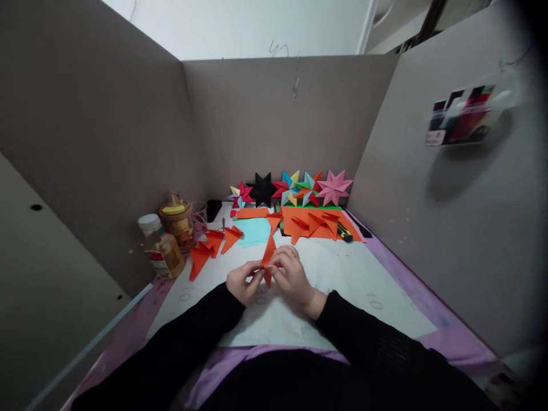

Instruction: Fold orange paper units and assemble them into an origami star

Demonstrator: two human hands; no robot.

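Over the middle of the white sheet [299, 325], my left hand [245, 281] and my right hand [293, 275] meet at a folded orange paper piece [269, 250]. Fingertips of both hands pinch it near its lower part, and a point of it sticks out below them. More folded orange pieces stand to the left [205, 251] and on flat orange sheets [289, 216] at the back. Light blue paper [254, 231] lies just behind my hands. The exact fold under my fingertips is hidden.
A row of paper stars, including a black star [262, 189] and a pink star [334, 188], stands against the back panel. A bottle [165, 251] and a brown jar [177, 222] are at the left. A yellow-black cutter [344, 232] lies back right. Grey panels [295, 120] enclose the table.
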